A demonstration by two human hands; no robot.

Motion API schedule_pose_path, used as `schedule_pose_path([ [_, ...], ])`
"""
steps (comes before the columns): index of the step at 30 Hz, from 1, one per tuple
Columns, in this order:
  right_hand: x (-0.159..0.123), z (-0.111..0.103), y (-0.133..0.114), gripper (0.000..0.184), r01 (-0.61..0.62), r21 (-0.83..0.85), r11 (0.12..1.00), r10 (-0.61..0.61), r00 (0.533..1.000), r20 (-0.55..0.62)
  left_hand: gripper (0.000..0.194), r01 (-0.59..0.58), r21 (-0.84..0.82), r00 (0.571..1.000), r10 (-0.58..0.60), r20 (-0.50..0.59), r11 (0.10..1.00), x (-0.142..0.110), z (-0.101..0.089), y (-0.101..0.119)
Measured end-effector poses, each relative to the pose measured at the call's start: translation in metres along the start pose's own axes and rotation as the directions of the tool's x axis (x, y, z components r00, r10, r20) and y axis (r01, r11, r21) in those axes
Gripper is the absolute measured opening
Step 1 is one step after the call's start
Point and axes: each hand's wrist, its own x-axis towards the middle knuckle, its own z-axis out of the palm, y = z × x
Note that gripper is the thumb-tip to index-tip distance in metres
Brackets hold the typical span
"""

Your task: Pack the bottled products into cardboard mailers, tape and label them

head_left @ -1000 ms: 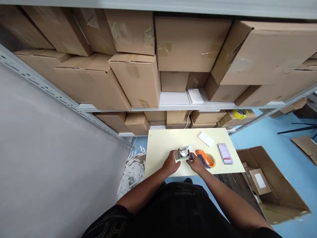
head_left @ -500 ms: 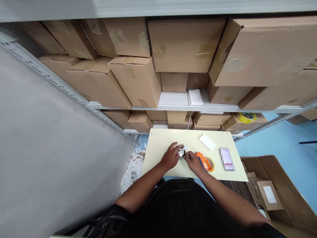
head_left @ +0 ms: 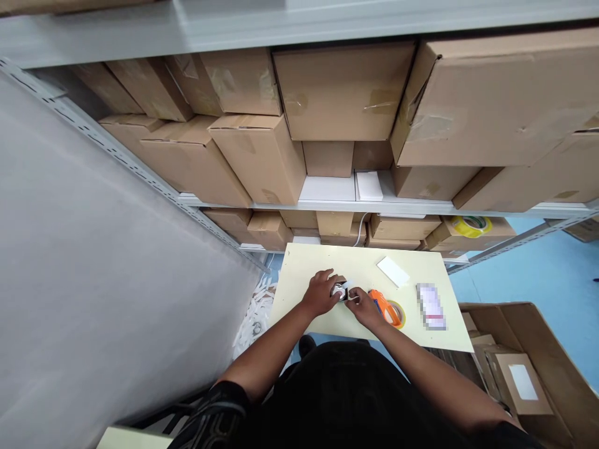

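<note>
A small shiny silver, dark-edged object [head_left: 339, 290] sits on the pale yellow table [head_left: 299, 262]; its kind is too small to make out. My left hand [head_left: 321, 293] is closed around its left side, thumb against the front. Just to its right, my right hand [head_left: 362, 307] has its fingertips pinched together by the object's edge; what they pinch, if anything, cannot be made out. A small pale piece shows above the object between my hands. Right beside my right hand lies an orange tape dispenser [head_left: 384, 308] with a roll of tape.
A flat white box [head_left: 393, 271] and a blurred-out phone [head_left: 431, 305] lie on the table's right. Cardboard boxes [head_left: 257, 153] fill the shelves ahead, with a yellow tape roll [head_left: 472, 226] on one. White scraps [head_left: 255, 312] cover the floor left; an open carton [head_left: 556, 349] stands right.
The camera view has tilted slightly. My left hand still holds the silver object, which is turned a little, and my right fingertips have shifted slightly at its edge.
</note>
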Motion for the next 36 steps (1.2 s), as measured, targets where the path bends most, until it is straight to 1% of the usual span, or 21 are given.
schedule_pose_path([
  [3,0.007,0.0,0.0,0.052,0.003,-0.001,1.0,-0.003,1.0,0.018,0.039,-0.083,0.069,0.997,0.082,0.012,0.994,0.014,-0.006,0.013],
  [5,0.014,0.0,-0.001,0.058,0.002,0.012,1.0,-0.003,0.998,0.065,0.035,-0.087,0.096,0.996,0.083,0.04,0.992,0.024,-0.004,0.018],
  [7,0.022,0.001,-0.002,0.057,-0.013,0.016,1.0,0.011,0.997,0.081,0.032,-0.065,0.116,0.997,0.058,0.06,0.991,0.032,0.001,0.019],
  [9,0.028,0.003,-0.004,0.055,-0.034,-0.017,0.999,0.035,0.997,0.064,0.027,-0.066,0.126,0.996,0.057,0.073,0.99,0.036,0.005,0.016],
  [11,0.033,0.005,-0.005,0.053,-0.036,-0.062,0.997,0.039,0.998,0.052,0.024,-0.093,0.116,0.994,0.086,0.069,0.989,0.037,0.007,0.013],
  [13,0.034,0.007,-0.005,0.052,-0.013,-0.082,0.997,0.018,0.998,0.052,0.025,-0.125,0.087,0.991,0.12,0.063,0.988,0.035,0.007,0.011],
  [16,0.034,0.009,-0.005,0.048,0.021,-0.1,0.995,-0.016,0.999,0.047,0.026,-0.144,0.046,0.988,0.141,0.066,0.989,0.035,0.007,0.011],
  [20,0.033,0.009,-0.005,0.044,0.014,-0.139,0.99,-0.011,1.0,0.021,0.024,-0.135,0.03,0.99,0.133,0.048,0.99,0.038,0.01,0.013],
  [24,0.029,0.005,-0.009,0.047,0.007,-0.127,0.992,-0.006,1.0,0.007,0.025,-0.142,-0.01,0.989,0.142,0.033,0.99,0.04,0.011,0.013],
  [28,0.023,0.001,-0.016,0.054,0.048,-0.096,0.994,-0.048,0.999,0.0,0.015,-0.154,-0.065,0.987,0.157,0.032,0.986,0.039,0.011,0.012],
  [31,0.02,0.001,-0.02,0.054,0.084,-0.09,0.992,-0.084,0.996,0.003,0.009,-0.139,-0.116,0.989,0.143,0.026,0.984,0.039,0.011,0.011],
  [34,0.021,0.002,-0.02,0.054,0.1,-0.095,0.99,-0.101,0.995,-0.003,0.01,-0.119,-0.138,0.992,0.124,0.026,0.983,0.041,0.01,0.012],
  [36,0.022,0.003,-0.019,0.051,0.106,-0.093,0.99,-0.108,0.994,-0.012,0.014,-0.118,-0.12,0.993,0.121,0.014,0.986,0.039,0.008,0.012],
])
